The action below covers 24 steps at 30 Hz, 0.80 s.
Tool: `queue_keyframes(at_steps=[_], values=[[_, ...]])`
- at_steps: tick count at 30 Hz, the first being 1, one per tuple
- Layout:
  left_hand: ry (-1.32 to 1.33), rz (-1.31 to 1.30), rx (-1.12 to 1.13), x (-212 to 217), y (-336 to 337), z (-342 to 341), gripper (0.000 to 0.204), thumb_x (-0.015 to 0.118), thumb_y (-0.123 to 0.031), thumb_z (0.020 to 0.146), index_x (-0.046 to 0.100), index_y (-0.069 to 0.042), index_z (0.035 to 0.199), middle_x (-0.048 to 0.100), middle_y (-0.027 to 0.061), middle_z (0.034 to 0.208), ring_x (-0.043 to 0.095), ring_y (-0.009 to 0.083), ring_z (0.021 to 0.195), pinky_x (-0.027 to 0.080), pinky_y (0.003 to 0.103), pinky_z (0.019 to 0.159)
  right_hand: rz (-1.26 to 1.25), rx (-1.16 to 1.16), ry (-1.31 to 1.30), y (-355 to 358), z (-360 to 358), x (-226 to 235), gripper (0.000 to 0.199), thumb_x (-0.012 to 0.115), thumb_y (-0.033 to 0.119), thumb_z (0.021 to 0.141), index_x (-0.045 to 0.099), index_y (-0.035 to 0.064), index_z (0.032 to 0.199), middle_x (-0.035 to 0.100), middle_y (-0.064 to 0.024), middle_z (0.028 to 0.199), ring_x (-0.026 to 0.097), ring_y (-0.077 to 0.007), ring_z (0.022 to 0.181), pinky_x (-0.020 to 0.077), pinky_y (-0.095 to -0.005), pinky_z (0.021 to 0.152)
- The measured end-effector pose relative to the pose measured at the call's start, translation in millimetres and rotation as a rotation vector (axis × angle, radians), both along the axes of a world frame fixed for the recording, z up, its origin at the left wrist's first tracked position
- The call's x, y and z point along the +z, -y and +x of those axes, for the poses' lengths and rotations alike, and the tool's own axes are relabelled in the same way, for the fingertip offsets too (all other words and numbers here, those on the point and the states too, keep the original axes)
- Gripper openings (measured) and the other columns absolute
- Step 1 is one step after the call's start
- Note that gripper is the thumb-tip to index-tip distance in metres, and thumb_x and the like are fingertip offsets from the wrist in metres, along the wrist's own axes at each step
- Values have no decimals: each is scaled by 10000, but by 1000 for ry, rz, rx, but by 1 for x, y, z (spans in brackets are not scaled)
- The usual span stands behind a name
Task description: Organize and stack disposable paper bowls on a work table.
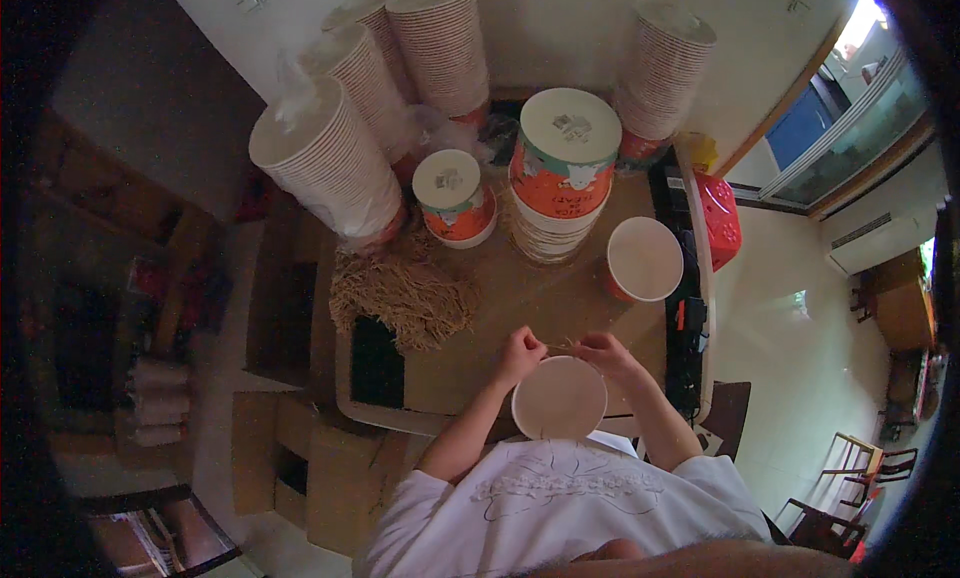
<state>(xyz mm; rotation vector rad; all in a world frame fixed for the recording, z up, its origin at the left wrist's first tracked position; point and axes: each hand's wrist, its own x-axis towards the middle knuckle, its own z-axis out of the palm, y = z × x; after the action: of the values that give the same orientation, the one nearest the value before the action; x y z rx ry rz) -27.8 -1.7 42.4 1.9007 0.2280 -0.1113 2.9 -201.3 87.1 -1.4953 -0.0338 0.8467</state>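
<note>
Just beyond a white paper bucket point(559, 398), my left hand point(522, 356) and my right hand point(606, 355) are both closed in a pinch. A thin strand of brown twine point(560, 347) runs between them along the bucket's far rim. The bucket sits at the table's front edge, close against my shirt, with its open mouth facing up. Left of my hands lies a tangled heap of brown twine point(410, 296). Another open paper bucket point(645, 259) stands to the right, beyond my right hand.
Upside down on the table point(500, 363) are a small orange printed bucket point(455, 218) and a taller bucket stack point(563, 178). Wrapped bucket stacks point(325, 163) line the back left; another stack point(665, 73) stands back right. A red basket point(717, 220) adjoins the right edge; cardboard boxes point(340, 478) stand lower left.
</note>
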Motion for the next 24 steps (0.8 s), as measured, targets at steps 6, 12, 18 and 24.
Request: queue_keyframes(at_steps=[6,12,18,24], values=[[9,-55,-61,20,0,-1,117,585,-84,677,482,-29,668,559,69,587,575,129,599,445,273,511,-54,11,-197,15,-5,-27,157,552,214,802,568,61,830,529,19,703,492,-67,657,381,-188,542],[-216,-544,-143,50,18,18,190,534,12,704,478,-28,881,573,73,761,571,127,676,459,258,612,-4,-54,-265,20,-10,-53,129,540,180,808,560,66,864,555,-4,752,520,-86,662,422,-199,574],[-236,-272,-345,54,24,23,232,579,-70,716,530,-38,940,579,49,735,555,118,668,445,252,602,211,-238,-402,11,-13,-23,95,527,134,806,533,42,831,556,-39,761,533,-124,690,438,-231,610],[-138,-11,-512,43,26,34,107,599,-117,705,606,-22,753,595,66,684,559,131,641,442,278,591,274,-343,-410,13,-14,-24,86,519,114,805,519,36,841,551,-66,765,534,-144,703,448,-253,628]])
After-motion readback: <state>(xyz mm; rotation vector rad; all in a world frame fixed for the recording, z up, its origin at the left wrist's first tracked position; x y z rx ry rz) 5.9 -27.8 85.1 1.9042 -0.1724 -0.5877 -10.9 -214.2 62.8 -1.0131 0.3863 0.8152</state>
